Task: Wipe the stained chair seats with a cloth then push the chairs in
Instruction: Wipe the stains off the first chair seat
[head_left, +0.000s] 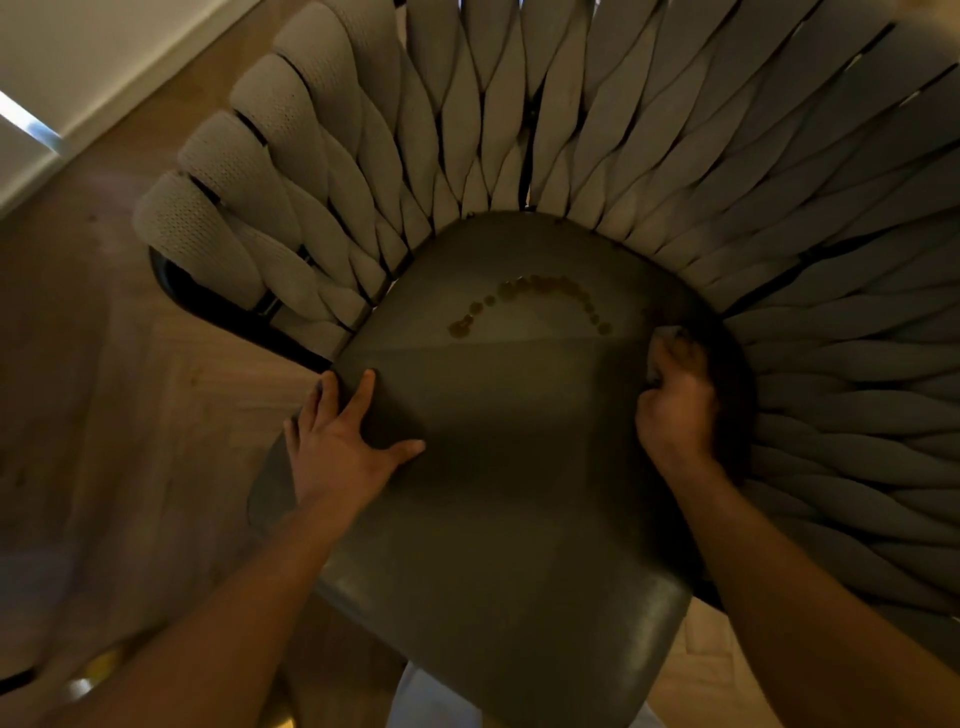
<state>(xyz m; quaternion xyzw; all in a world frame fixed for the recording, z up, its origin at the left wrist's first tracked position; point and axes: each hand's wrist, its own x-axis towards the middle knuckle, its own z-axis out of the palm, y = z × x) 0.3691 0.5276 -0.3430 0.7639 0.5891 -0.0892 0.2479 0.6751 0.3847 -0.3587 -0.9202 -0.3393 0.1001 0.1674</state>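
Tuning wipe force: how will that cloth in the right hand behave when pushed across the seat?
Probably floppy: the cloth sits bunched under the right hand, so it may fold rather than slide flat. The seat looks smooth, so drag is likely low. The left hand lies flat on the seat, perhaps steadying the chair against the push.

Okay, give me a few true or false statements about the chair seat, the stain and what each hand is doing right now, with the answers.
1. A curved trail of brownish stain spots lies on the dark smooth chair seat. True.
2. The right hand lies flat and empty. False: it grips a bunched pale cloth.
3. The left hand rests open on the seat's left edge. True.
4. The cloth covers the stain. False: it sits right of it.
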